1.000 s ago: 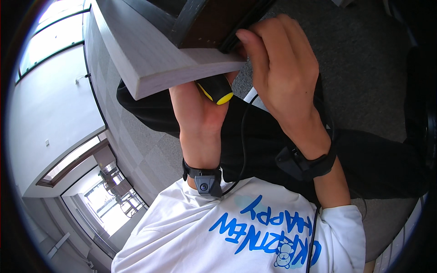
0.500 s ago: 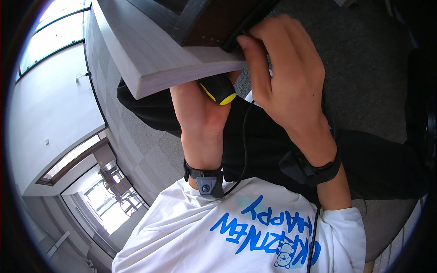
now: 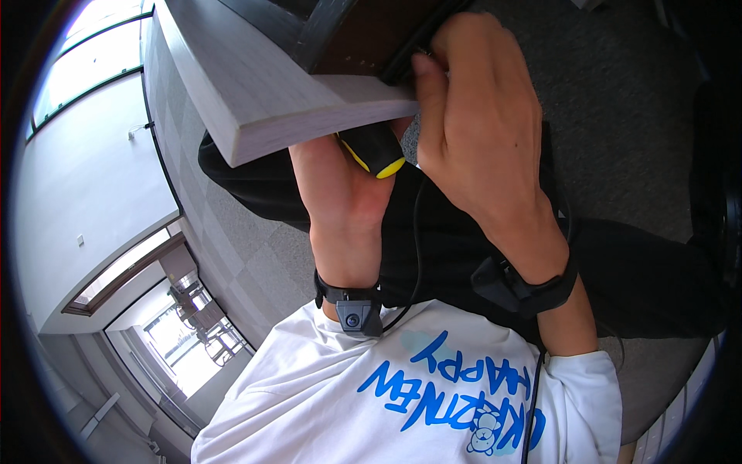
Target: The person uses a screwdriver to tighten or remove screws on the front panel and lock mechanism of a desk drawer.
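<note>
My left hand (image 3: 340, 174) reaches up under the pale grey wooden board (image 3: 255, 108), its fingers hidden behind the board's near edge. A black tool handle with yellow trim (image 3: 373, 151) lies in its palm, rounded end toward me; the far end of the tool is out of sight. Beyond the board's top stands a dark brown and black panel frame (image 3: 379, 39). My right hand (image 3: 487, 116) is at the right end of the board, beside the panel's edge. Its fingers are curled and the thumb is bent in; whatever lies between the fingertips is too small to make out.
A black cable (image 3: 417, 240) hangs between my forearms. Both wrists wear black straps, the left one with a small camera box (image 3: 355, 318). My legs in black trousers (image 3: 634, 271) lie under the work. Grey carpet (image 3: 255, 240) and a white wall (image 3: 100, 155) stretch off left.
My right hand has moved slightly up and its wrist has turned a little, with the thumb shifting along the panel's edge. The left hand and tool handle have barely moved.
</note>
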Available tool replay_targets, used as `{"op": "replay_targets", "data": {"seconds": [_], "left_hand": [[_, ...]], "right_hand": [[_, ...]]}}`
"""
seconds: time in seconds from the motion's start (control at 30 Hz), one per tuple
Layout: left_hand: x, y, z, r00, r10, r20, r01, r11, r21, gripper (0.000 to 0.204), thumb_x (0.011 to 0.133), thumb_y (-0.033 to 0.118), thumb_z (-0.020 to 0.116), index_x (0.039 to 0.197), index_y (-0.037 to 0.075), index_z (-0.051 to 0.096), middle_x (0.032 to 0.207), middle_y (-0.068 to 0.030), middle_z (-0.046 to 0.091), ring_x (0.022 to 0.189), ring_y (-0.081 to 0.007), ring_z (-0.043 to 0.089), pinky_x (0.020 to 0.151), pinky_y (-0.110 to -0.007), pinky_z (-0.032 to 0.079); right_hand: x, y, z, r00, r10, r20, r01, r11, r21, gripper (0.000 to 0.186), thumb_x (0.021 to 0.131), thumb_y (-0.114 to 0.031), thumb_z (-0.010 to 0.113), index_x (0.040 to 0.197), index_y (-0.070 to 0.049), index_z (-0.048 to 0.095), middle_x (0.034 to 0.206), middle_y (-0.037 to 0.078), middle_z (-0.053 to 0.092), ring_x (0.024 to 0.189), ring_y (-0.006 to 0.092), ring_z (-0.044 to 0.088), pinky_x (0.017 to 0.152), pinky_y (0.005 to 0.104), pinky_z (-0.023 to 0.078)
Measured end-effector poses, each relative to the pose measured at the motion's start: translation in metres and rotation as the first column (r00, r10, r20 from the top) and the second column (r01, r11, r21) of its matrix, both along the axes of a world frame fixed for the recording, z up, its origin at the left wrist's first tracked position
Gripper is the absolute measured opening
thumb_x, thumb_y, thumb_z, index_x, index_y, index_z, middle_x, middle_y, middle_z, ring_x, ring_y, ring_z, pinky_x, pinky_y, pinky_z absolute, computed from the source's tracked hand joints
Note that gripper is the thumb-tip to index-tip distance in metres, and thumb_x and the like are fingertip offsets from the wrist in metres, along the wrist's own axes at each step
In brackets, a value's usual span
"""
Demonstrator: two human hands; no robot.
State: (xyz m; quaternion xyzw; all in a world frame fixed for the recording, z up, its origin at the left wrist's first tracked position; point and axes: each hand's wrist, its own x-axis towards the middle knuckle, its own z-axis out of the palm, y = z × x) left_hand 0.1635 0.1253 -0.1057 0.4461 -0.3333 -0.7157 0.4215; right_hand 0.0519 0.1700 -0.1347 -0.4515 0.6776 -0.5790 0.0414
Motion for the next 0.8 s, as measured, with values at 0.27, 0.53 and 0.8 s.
{"op": "replay_targets", "data": {"seconds": [0.27,0.53,0.8], "left_hand": [[-0.001,-0.005,0.002,0.997,-0.005,-0.077,0.007,0.999,0.031,0.039,0.097,0.032,0.042,0.12,0.0,0.046,0.113,-0.016,0.056,0.1,-0.0278,0.06,0.081,-0.043,0.056],[-0.001,-0.009,0.004,0.99,-0.014,-0.143,0.024,0.997,0.068,0.038,0.098,0.032,0.04,0.118,0.0,0.048,0.11,-0.0155,0.058,0.098,-0.0271,0.061,0.077,-0.041,0.056],[0.002,-0.011,0.001,0.972,-0.044,-0.232,0.064,0.995,0.079,0.039,0.098,0.031,0.039,0.118,-0.002,0.047,0.113,-0.0175,0.057,0.1,-0.0297,0.06,0.081,-0.045,0.056]], "right_hand": [[-0.01,-0.007,0.002,0.998,0.059,0.016,-0.054,0.975,-0.215,0.013,0.075,0.002,0.059,0.083,-0.001,0.049,0.076,0.016,0.044,0.065,0.032,0.049,0.059,0.0394,0.043],[-0.011,-0.001,0.004,0.996,0.091,0.018,-0.086,0.977,-0.194,0.014,0.079,-0.004,0.067,0.089,-0.003,0.057,0.075,0.007,0.055,0.064,0.0147,0.059,0.051,0.0237,0.045],[-0.015,-0.006,-0.009,0.998,0.055,-0.009,-0.056,0.962,-0.269,0.012,0.08,0.004,0.064,0.09,-0.001,0.059,0.078,0.006,0.058,0.062,0.0133,0.06,0.051,0.022,0.046]]}}
